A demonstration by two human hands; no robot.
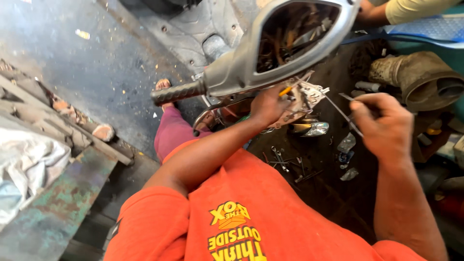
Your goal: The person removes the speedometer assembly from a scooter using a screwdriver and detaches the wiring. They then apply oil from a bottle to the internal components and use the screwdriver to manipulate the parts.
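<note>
Nearest is the person's orange printed T-shirt [251, 212], filling the bottom of the view, with both bare forearms reaching away from it.

The right hand [384, 125] is curled shut around a thin grey metal rod tool [345, 117]. The tool's long axis runs on a diagonal, its free end pointing up and left toward the wiring, its other end hidden inside the fist.

The left hand [268, 105] sits left of it, fingers closed in a narrow pinch on the exposed switch and wire cluster [307, 96] under the silver plastic scooter handlebar housing [251, 67]. A small yellow wire end [285, 91] shows just beside the fingertips.

The housing lies mid-scene, its long axis slanting from lower left to upper right. Its black ribbed rubber grip [178, 93] points left; the open cavity with tangled brown wires faces up on the right.

Below the hands, on the dark oily workshop floor [333, 193], lie several small loose metal spanners [282, 162]. The person's maroon trouser leg [171, 133] and a sandalled foot show past the grip.

At near left is a rusty green-painted metal bench [58, 208] with a white cloth [29, 164]. Far left is grey concrete floor [87, 48]. At far right, a worn brown boot [420, 77] lies on its side, and another person's yellow sleeve [415, 9] shows at the top edge.
</note>
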